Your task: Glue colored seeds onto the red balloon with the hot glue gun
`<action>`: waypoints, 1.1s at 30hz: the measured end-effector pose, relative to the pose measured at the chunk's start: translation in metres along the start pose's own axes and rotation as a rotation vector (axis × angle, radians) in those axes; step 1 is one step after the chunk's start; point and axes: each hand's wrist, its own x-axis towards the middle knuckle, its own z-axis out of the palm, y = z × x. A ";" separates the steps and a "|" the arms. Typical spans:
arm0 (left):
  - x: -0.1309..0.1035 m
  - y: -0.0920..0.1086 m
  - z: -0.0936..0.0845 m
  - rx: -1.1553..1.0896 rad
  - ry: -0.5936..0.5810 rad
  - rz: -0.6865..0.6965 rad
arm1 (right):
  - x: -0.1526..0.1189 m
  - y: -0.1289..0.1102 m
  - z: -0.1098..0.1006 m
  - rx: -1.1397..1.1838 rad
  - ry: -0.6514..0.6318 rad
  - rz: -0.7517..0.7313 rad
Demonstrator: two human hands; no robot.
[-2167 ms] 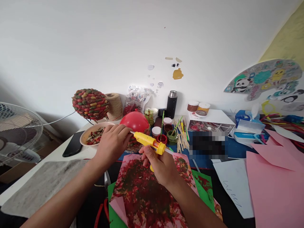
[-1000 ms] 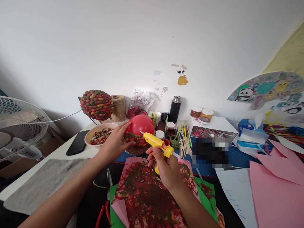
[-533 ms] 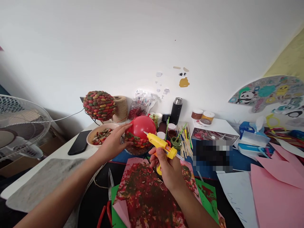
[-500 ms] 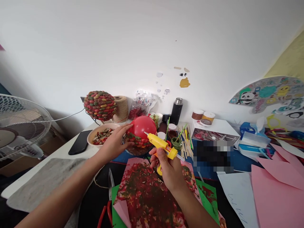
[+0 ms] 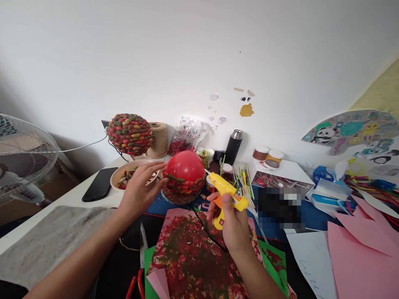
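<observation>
Tabletop [image 5: 107, 200]: left grip [image 5: 140, 191] wide beside one balloon [image 5: 185, 166], right grip [image 5: 235, 228] holding one glue gun [image 5: 223, 187].

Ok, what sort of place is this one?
Probably a craft table, perhaps at home: a yellow glue gun in the right hand, a red balloon ringed by coloured pieces, and a pink sheet smeared red and green.

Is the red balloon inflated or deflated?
Inflated: the red balloon looks round and smooth, its bare top bulging above the band of coloured pieces around its lower part.
</observation>
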 end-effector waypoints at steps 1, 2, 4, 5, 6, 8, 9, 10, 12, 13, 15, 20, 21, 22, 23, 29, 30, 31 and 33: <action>-0.001 0.000 -0.005 0.016 0.047 -0.009 | 0.000 0.001 0.000 -0.012 -0.007 0.007; -0.002 0.000 -0.011 0.036 0.087 -0.023 | 0.000 0.002 0.000 -0.022 -0.011 0.015; -0.003 -0.005 -0.023 0.078 0.156 -0.075 | -0.002 0.003 0.001 -0.033 -0.014 0.028; -0.003 -0.009 -0.030 0.098 0.183 -0.112 | -0.003 0.004 0.002 -0.031 -0.013 0.034; -0.001 -0.014 -0.036 0.113 0.203 -0.153 | -0.004 0.004 0.003 -0.021 -0.017 0.042; 0.004 -0.027 -0.048 0.125 0.205 -0.233 | -0.006 0.004 0.004 -0.010 -0.042 0.051; 0.007 -0.035 -0.053 0.126 0.176 -0.269 | -0.007 0.004 0.004 -0.014 -0.049 0.055; 0.011 -0.044 -0.058 0.131 0.129 -0.299 | -0.008 0.004 0.004 -0.025 -0.055 0.058; 0.019 -0.061 -0.064 0.164 -0.002 -0.333 | -0.010 0.005 0.004 -0.050 -0.052 0.063; 0.022 -0.068 -0.065 0.203 -0.083 -0.325 | -0.011 0.005 0.004 -0.062 -0.047 0.064; 0.028 -0.081 -0.064 0.311 -0.243 -0.275 | -0.012 0.007 0.004 -0.076 -0.040 0.067; 0.036 -0.095 -0.042 0.384 -0.410 -0.171 | -0.013 0.010 0.004 -0.091 -0.086 0.052; 0.037 -0.095 -0.036 0.381 -0.423 -0.155 | -0.013 0.011 0.004 -0.107 -0.099 0.043; 0.038 -0.096 -0.030 0.379 -0.435 -0.140 | -0.013 0.012 0.004 -0.126 -0.114 0.033; 0.039 -0.096 -0.024 0.379 -0.446 -0.128 | -0.013 0.012 0.004 -0.145 -0.127 0.023; 0.040 -0.097 -0.006 0.413 -0.490 -0.099 | -0.016 0.010 0.003 -0.164 -0.135 -0.006; 0.041 -0.098 -0.005 0.419 -0.492 -0.101 | -0.017 0.009 0.004 -0.153 -0.141 -0.004; 0.042 -0.098 -0.005 0.423 -0.490 -0.106 | -0.017 0.008 0.004 -0.140 -0.150 -0.002; 0.044 -0.097 -0.008 0.424 -0.475 -0.129 | -0.017 0.006 0.006 -0.114 -0.172 0.005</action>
